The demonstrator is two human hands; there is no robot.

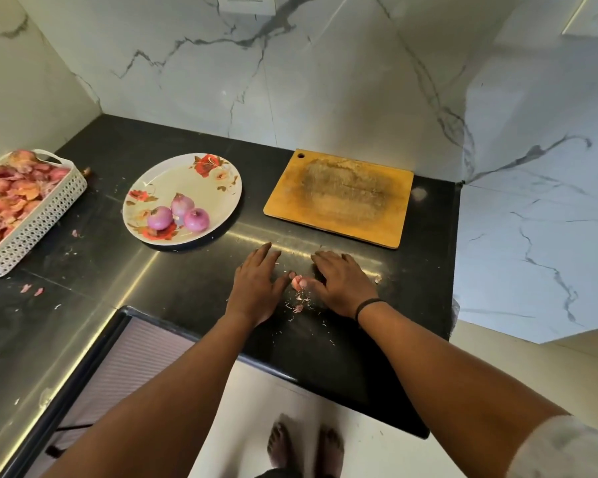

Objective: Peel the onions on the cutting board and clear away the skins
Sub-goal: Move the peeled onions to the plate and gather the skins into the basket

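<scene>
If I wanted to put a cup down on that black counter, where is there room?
The cutting board is bare. Dark counter lies open behind the floral plate, up to the marble wall, and between plate and board. It is crowded at the front edge, where left hand and right hand gather skin scraps, and by the white basket.

basket [32,215] cut off at left edge, wall socket [247,3] cropped at top

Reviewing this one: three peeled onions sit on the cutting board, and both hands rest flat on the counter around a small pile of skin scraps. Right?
Not quite. The head view shows the three peeled onions on the floral plate; the cutting board is bare. The left hand and right hand do flank the skin scraps.
</scene>
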